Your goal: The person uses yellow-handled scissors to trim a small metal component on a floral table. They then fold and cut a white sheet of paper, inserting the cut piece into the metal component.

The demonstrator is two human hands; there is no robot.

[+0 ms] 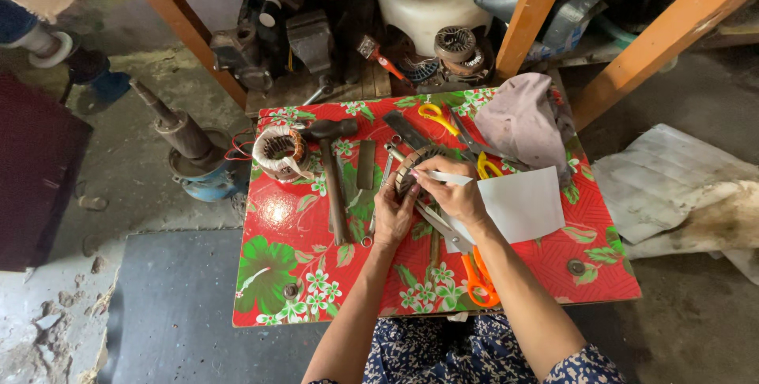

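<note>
On a small table with a red flowered cover (300, 273), my left hand (393, 214) grips the near side of a round metal stator ring (411, 164). My right hand (455, 192) pinches a narrow white paper strip (452, 179) at the ring's rim. A white paper sheet (526, 204) lies just right of my right hand. Orange-handled scissors (478, 283) lie under my right forearm.
A hammer (332, 170), a flat metal blade (365, 164), a copper-wound stator (278, 152), yellow-handled scissors (437, 117) and a grey cloth (523, 119) lie on the table. Motor parts crowd the shelf behind. A motor shaft (178, 127) stands on the floor at left; orange wooden posts (538, 12) rise behind.
</note>
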